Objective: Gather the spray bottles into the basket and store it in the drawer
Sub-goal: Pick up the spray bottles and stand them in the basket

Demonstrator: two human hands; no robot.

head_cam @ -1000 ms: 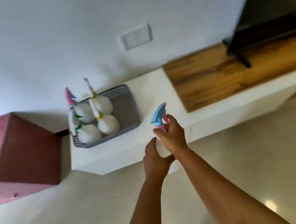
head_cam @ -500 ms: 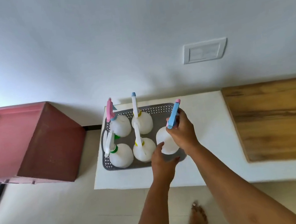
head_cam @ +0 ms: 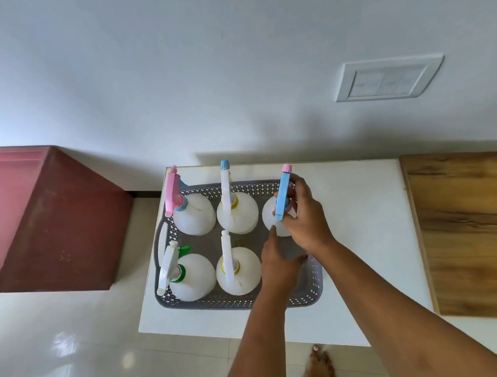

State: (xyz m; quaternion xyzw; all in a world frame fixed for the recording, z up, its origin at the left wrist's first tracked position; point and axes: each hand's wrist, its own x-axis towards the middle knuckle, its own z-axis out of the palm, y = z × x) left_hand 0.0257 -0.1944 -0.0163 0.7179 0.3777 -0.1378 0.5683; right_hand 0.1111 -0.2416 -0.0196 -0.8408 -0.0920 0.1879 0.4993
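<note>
While the right hand [head_cam: 305, 218] is wrapped around the neck of the blue-and-pink spray bottle [head_cam: 281, 198], gripping it just under the trigger head, the bottle's white body sits down in the far right corner of the grey basket [head_cam: 241, 299], so it's pretty much in there already. Left hand [head_cam: 279, 264] is right below the right one, inside the basket on the near right side, fingers curled loosely and reaching up toward the bottle's base; honestly can't tell if it's actually touching the bottle or holding anything, it doesn't look clamped on. To the left of both hands there are four more bottles standing upright in the basket: the pink-headed bottle [head_cam: 191, 213] in the far left corner, a bottle with a yellow collar [head_cam: 237, 212] right next to the held one, a green-collared bottle [head_cam: 189, 276] at the near left, and another yellow-collared bottle [head_cam: 237, 270] just beside the left hand. Basket sits on the white surface [head_cam: 367, 235], with a wood panel [head_cam: 486, 233] off to the right of the hands and a dark red cabinet [head_cam: 46, 225] well off to the left. Bare foot [head_cam: 320, 368] visible on the tile floor [head_cam: 73, 360] below the arms.
</note>
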